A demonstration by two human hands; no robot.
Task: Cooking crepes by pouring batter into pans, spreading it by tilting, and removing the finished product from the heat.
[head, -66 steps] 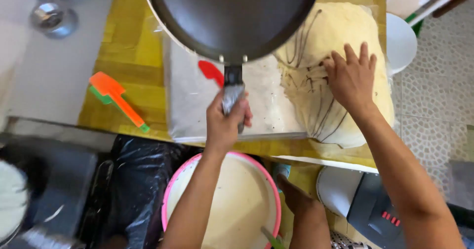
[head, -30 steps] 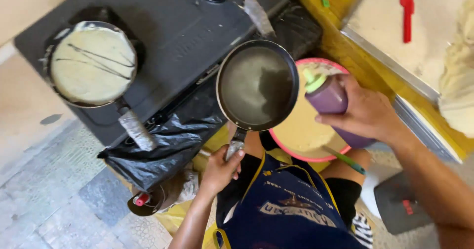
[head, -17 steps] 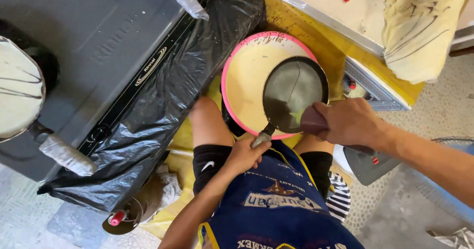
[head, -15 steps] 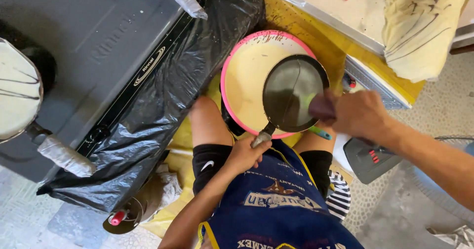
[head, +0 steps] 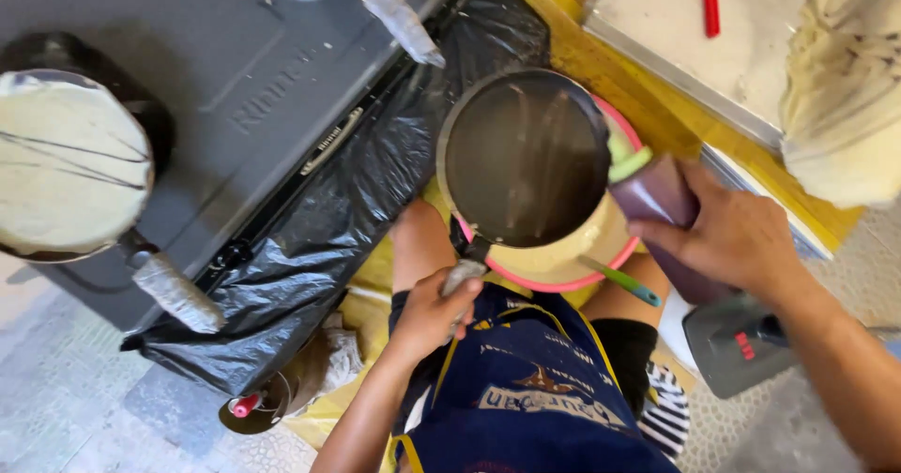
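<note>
Left hand [head: 434,312] fingers clamped on dark frying pan [head: 524,159] handle; right hand [head: 737,238] fingers wrapped round purple cup [head: 664,201]. Risk: pan tilted above pink batter bowl [head: 563,271], batter may run over rim.

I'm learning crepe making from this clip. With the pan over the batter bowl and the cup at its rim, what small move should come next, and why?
Probably tip the purple cup in the right hand so batter runs into the dark pan. The pan's surface looks bare, the left hand holds its handle over the pink bowl, and the cup sits at its edge.
</note>
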